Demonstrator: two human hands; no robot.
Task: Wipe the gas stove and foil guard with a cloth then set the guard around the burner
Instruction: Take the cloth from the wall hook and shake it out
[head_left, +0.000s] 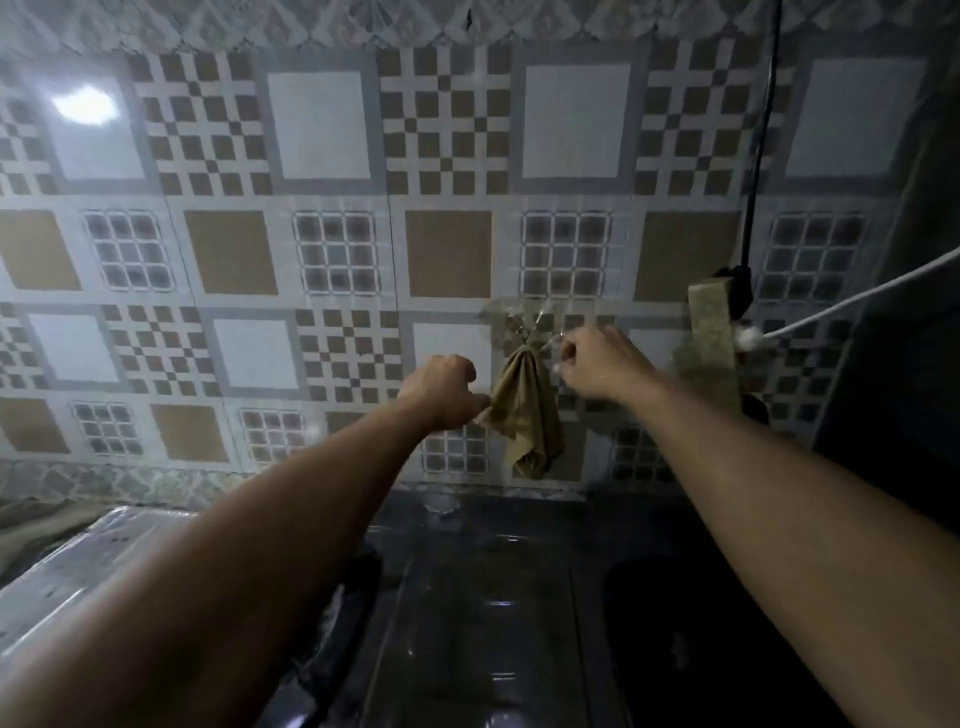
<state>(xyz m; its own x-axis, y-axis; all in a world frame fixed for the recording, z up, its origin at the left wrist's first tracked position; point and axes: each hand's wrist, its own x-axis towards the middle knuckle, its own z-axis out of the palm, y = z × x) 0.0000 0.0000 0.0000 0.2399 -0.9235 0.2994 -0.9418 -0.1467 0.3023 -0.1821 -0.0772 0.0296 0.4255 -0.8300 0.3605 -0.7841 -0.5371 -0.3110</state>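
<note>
- A tiled wall (322, 249) fills the upper two-thirds of the frame, patterned in white, tan and checkered squares.
- A light glare (83, 104) shines at upper left.
- A black cable (761, 140) hangs at upper right.
- A white cord (852, 299) slants across the right edge.

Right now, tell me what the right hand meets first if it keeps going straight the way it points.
Probably the hook taped to the tiled wall, where the cloth hangs; the right hand looks almost at it, though depth is unclear.
</note>
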